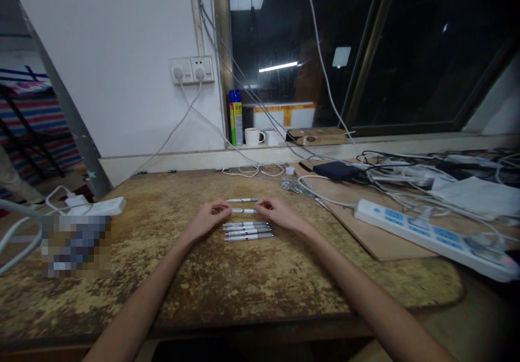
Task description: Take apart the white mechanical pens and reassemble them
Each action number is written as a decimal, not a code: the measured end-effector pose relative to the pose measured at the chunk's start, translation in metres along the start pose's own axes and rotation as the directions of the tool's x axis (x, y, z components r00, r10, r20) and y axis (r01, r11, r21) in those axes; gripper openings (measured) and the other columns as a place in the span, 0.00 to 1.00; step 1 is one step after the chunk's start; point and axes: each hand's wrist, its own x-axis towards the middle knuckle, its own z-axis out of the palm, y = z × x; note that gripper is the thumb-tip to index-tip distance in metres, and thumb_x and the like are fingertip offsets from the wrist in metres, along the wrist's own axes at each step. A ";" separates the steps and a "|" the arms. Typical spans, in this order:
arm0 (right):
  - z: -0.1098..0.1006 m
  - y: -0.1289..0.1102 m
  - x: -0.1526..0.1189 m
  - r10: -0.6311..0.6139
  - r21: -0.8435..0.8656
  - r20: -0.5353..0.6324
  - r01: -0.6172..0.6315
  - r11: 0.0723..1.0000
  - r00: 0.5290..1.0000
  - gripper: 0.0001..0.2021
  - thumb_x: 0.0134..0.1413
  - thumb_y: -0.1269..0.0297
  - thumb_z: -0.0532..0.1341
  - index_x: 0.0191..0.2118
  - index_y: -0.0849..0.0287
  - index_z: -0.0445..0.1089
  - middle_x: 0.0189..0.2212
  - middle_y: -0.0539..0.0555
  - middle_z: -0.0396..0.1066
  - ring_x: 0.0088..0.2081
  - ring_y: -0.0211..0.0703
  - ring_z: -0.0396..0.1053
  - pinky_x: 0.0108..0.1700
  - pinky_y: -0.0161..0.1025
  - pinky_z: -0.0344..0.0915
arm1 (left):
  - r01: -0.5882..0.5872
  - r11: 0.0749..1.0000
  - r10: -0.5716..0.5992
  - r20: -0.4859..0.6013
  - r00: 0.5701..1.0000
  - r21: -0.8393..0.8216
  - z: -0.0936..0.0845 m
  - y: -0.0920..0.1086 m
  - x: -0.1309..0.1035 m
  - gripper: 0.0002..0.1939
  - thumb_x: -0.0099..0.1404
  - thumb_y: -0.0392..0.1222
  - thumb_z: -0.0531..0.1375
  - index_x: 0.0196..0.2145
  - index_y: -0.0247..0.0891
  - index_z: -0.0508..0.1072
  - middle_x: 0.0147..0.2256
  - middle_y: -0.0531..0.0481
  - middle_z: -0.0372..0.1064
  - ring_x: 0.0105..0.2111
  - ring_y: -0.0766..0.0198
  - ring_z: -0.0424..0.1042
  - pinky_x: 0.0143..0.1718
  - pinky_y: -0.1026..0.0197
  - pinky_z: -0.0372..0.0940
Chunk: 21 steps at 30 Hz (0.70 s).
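My left hand point(211, 214) and my right hand point(278, 212) pinch the two ends of one white and grey pen point(244, 211), which lies crosswise between them. The fingers of both hands are closed on it. Just beyond it, another pen point(242, 200) lies parallel on the worn wooden table point(195, 297). On the near side, several similar pens point(248, 232) are lined up side by side, pointing left to right. Whether the held pen touches the table I cannot tell.
A white power strip point(430, 240) rests on a brown board point(377, 245) at the right, with tangled cables behind. A small clear plastic bag point(296, 186) lies past my right hand. At the left sits another white power strip point(108, 206). A mug point(252, 136) and spray can point(235, 118) stand on the sill.
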 end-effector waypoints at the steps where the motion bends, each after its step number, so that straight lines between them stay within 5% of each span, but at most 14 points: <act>1: 0.000 0.000 -0.001 0.001 -0.011 0.015 -0.001 1.000 1.000 0.12 0.61 0.58 0.58 0.34 0.59 0.76 0.28 0.52 0.74 0.29 0.42 0.67 0.32 0.37 0.57 | 0.005 1.000 -0.005 0.010 1.000 0.019 -0.001 0.000 -0.001 0.17 0.64 0.53 0.61 0.38 0.36 0.80 0.33 0.46 0.76 0.32 0.59 0.71 0.33 0.62 0.62; 10: 0.006 0.007 -0.002 0.010 -0.091 0.111 0.000 0.996 0.994 0.10 0.59 0.64 0.59 0.36 0.62 0.76 0.33 0.55 0.78 0.34 0.43 0.71 0.37 0.36 0.63 | 0.023 0.993 -0.043 0.169 0.985 0.116 -0.007 -0.007 -0.002 0.18 0.63 0.54 0.61 0.40 0.35 0.79 0.34 0.47 0.76 0.34 0.60 0.71 0.35 0.62 0.63; 21: 0.008 0.004 -0.003 0.025 -0.142 0.141 -0.005 0.990 0.990 0.10 0.60 0.67 0.58 0.40 0.63 0.76 0.36 0.56 0.77 0.36 0.42 0.72 0.39 0.35 0.64 | 0.007 0.991 -0.035 0.210 0.977 0.135 -0.010 -0.015 0.000 0.17 0.63 0.52 0.62 0.40 0.36 0.79 0.40 0.45 0.77 0.40 0.58 0.73 0.45 0.59 0.65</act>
